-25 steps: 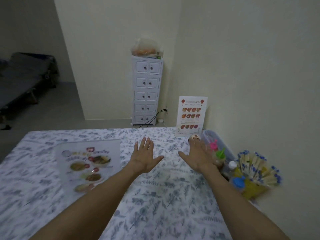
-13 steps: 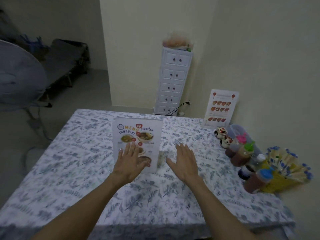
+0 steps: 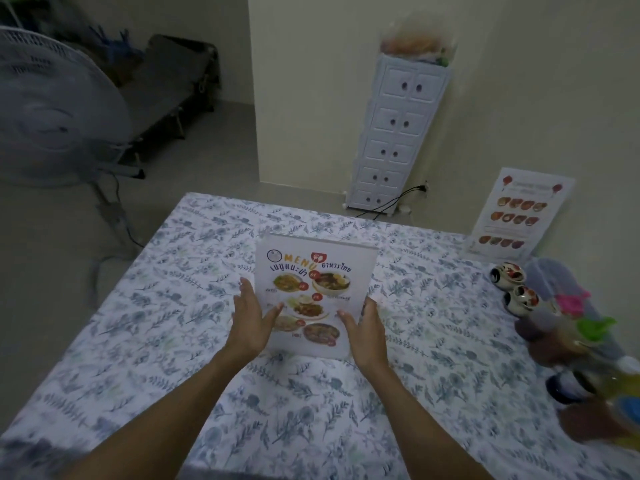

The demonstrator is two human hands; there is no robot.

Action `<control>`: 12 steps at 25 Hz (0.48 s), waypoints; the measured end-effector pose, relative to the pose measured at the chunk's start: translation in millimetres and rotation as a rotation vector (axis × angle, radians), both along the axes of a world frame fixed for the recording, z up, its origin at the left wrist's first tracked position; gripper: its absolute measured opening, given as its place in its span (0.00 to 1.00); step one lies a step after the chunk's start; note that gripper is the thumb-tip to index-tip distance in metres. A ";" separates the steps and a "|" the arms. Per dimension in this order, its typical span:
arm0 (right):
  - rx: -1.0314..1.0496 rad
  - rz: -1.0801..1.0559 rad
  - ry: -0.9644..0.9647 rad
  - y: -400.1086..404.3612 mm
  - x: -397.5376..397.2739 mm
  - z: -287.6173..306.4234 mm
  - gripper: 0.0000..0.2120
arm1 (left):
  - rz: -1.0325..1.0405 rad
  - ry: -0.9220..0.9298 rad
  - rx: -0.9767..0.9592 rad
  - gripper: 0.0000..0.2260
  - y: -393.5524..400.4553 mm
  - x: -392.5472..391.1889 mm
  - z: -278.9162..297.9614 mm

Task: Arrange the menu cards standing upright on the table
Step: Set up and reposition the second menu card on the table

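A clear acrylic menu card (image 3: 313,282) with food pictures and the word MENU stands upright in the middle of the table (image 3: 149,327), which has a floral cloth. My left hand (image 3: 251,322) grips its left edge and my right hand (image 3: 365,330) grips its right edge, thumbs on the front face. A second menu card (image 3: 516,216) stands upright at the far right corner, against the wall.
Along the table's right edge stand two small painted jars (image 3: 516,285), sauce bottles with pink and green caps (image 3: 581,320) and a grey tub. A white fan (image 3: 52,109) stands on the floor to the left. A white drawer tower (image 3: 398,133) stands behind the table.
Both hands moved from hovering in front of the menu card to its two side edges and took hold of it. The view turned left and the card now stands upright facing me.
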State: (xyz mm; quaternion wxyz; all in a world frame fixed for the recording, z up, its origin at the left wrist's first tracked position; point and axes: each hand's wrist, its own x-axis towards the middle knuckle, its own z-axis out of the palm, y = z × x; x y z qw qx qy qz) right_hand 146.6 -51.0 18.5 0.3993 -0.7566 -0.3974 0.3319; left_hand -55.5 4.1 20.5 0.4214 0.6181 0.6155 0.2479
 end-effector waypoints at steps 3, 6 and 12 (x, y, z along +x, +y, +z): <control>-0.022 -0.035 -0.027 8.1 -3.1 -6.7 0.16 | 0.124 -0.118 0.005 0.19 9.9 2.5 -3.6; 0.008 -0.049 -0.079 23.1 -4.4 -1.2 0.13 | 0.203 -0.130 0.039 0.13 22.0 1.2 -2.8; 0.084 -0.015 -0.149 102.6 -36.9 24.4 0.13 | 0.270 -0.231 0.118 0.10 97.3 -36.7 22.2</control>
